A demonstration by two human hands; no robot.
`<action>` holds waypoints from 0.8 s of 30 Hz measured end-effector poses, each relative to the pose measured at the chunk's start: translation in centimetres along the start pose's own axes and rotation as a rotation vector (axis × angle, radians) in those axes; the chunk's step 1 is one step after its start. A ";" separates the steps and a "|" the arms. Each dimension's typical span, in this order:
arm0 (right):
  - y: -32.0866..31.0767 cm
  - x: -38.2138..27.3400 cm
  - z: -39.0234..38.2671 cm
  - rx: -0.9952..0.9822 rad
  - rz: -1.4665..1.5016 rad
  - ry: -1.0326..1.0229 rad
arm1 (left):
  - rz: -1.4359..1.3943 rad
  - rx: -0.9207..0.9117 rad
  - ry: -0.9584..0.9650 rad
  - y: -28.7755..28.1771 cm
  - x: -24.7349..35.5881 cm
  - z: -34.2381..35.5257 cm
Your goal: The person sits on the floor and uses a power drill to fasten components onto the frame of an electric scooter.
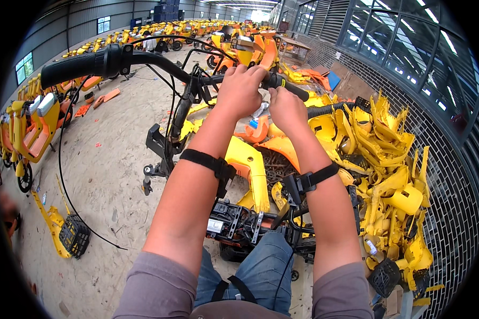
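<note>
Handlebar [166, 64] runs lengthwise from left to right

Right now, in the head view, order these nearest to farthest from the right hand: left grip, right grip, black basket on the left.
1. Right grip: beside the right hand.
2. Left grip: handlebar's left end.
3. Black basket: on the floor, left.

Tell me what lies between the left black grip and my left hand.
The head view shows a bent black bar and the stem between the grip and left hand.
</note>
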State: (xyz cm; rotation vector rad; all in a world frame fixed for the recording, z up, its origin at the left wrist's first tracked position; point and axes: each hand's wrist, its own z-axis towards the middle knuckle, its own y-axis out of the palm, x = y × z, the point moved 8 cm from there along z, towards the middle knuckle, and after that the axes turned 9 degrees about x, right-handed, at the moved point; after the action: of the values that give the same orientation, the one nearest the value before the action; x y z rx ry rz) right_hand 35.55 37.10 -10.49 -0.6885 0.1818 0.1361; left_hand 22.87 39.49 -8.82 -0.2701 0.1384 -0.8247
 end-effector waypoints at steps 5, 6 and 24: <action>-0.1 -0.2 0.1 -0.005 0.009 -0.037 | 0.005 0.001 0.000 0.0 -0.1 -0.1; -0.1 -0.1 0.2 -0.004 0.011 -0.050 | 0.004 0.002 0.001 0.0 -0.2 -0.1; -0.6 -0.1 0.7 -0.031 -0.020 -0.210 | -0.028 -0.035 -0.009 -0.3 0.2 -0.1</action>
State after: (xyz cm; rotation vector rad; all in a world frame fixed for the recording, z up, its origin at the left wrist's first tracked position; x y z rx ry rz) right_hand 35.63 37.03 -9.58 -0.7017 -0.0282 0.1913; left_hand 22.82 39.12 -8.85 -0.3097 0.1408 -0.8492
